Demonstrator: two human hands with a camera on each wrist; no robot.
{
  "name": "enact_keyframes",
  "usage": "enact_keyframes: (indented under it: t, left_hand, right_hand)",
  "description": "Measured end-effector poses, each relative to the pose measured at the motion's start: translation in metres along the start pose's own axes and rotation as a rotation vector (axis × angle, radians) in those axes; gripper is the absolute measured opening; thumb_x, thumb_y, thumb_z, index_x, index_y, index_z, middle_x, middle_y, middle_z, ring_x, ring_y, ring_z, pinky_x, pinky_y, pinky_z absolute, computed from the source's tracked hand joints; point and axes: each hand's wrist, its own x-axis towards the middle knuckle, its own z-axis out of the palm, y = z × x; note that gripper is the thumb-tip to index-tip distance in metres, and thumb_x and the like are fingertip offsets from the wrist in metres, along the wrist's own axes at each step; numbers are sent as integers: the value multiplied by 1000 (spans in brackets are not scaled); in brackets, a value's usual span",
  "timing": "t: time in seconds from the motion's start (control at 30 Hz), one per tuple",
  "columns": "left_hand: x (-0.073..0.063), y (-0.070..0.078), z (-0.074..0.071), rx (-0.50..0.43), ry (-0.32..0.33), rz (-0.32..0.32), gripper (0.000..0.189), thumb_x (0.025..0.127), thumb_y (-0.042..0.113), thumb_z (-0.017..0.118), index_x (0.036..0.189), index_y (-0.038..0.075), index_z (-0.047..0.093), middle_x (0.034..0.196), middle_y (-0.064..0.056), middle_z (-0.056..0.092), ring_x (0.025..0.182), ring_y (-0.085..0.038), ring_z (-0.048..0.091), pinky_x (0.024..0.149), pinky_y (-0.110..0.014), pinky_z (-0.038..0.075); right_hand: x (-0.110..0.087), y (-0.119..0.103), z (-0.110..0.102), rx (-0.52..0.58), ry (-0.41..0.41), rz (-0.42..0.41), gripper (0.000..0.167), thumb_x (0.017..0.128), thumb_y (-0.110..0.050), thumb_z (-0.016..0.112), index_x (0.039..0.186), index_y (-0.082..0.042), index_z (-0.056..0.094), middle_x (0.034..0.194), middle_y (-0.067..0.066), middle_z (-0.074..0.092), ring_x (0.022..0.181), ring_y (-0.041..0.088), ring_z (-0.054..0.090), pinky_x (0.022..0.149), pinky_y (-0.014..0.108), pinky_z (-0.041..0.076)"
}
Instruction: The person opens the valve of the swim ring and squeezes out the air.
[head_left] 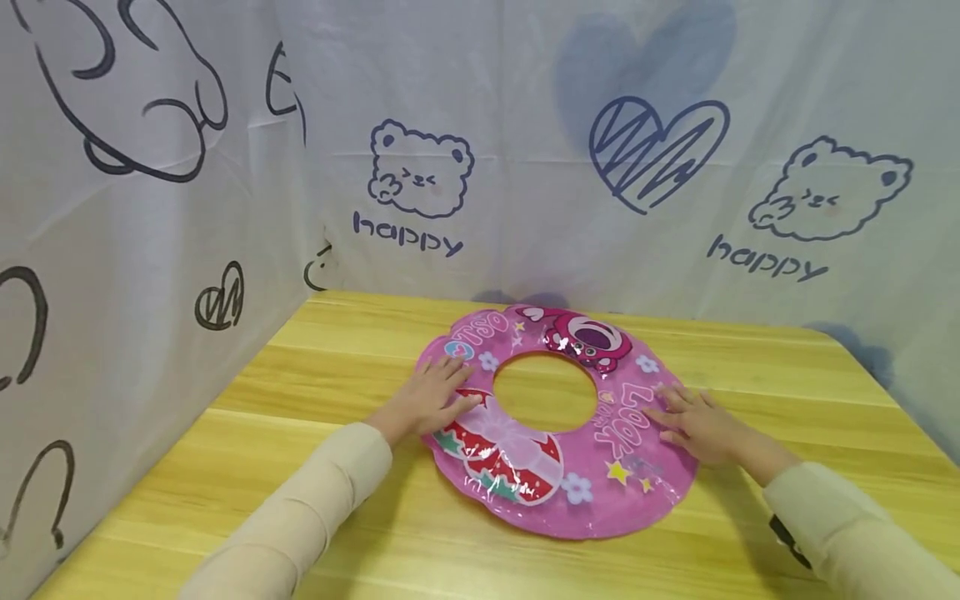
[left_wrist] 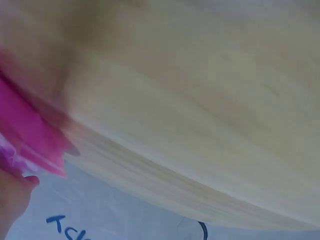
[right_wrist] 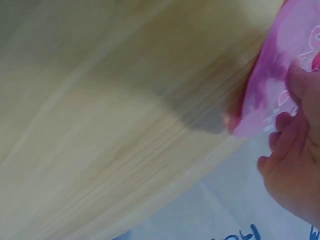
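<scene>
A pink inflatable swim ring [head_left: 585, 517], printed with a bear, strawberries, stars and flowers, lies flat on the wooden table and looks puffed with air. On its left side rests my left hand [head_left: 431, 394], fingers spread over the top. My right hand [head_left: 697, 423] lies on the ring's right side, fingers extended across the lettering. In the left wrist view, part of the left hand [left_wrist: 14, 197] shows beside the ring's pink edge [left_wrist: 30, 127]. The right wrist view has the right hand [right_wrist: 295, 160] against the ring's edge [right_wrist: 265, 95]. Neither hand's fingers curl round it.
The light wooden table [head_left: 247, 442] extends around the ring on all sides. White cloth [head_left: 525, 100] with drawn bears, hearts and words hangs behind the table, and more cloth [head_left: 135, 250] stands along the left. A dark object [head_left: 789, 540] sits at the right sleeve's cuff.
</scene>
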Motion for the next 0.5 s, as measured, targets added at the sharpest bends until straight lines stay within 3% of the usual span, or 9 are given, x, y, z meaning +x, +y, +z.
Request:
enact_keyframes:
  t: [0.17,0.33,0.43,0.5]
  left_hand:
    - [-3,0,5,131,-20,51,73,93,53,39,147,7,24,153,-21,17,142,-41,10,117,-53,5]
    - [-7,11,7,197,6,215,90,88,70,26,147,3,19,154,-21,14,143,-39,8,117,-52,6]
    - [-9,20,10,234,-10,309,101,82,79,20,146,0,20,154,-21,14,143,-38,10,116,-52,10]
    - [-11,27,13,248,-32,324,102,82,78,30,146,0,21,154,-21,14,143,-37,10,117,-51,11]
  right_hand:
    - [9,-28,-4,-21,90,47,43,94,-25,51,127,3,53,136,31,43,129,50,34,105,64,25]
    - [22,-86,-6,83,194,25,54,95,-24,50,137,7,37,145,27,33,136,44,26,111,56,23]
    - [27,-121,1,144,193,-9,61,96,-29,48,142,7,28,150,24,23,140,41,19,113,52,19]
    - [29,-139,9,160,170,-37,64,96,-32,46,143,6,25,151,24,20,140,40,17,114,51,17]
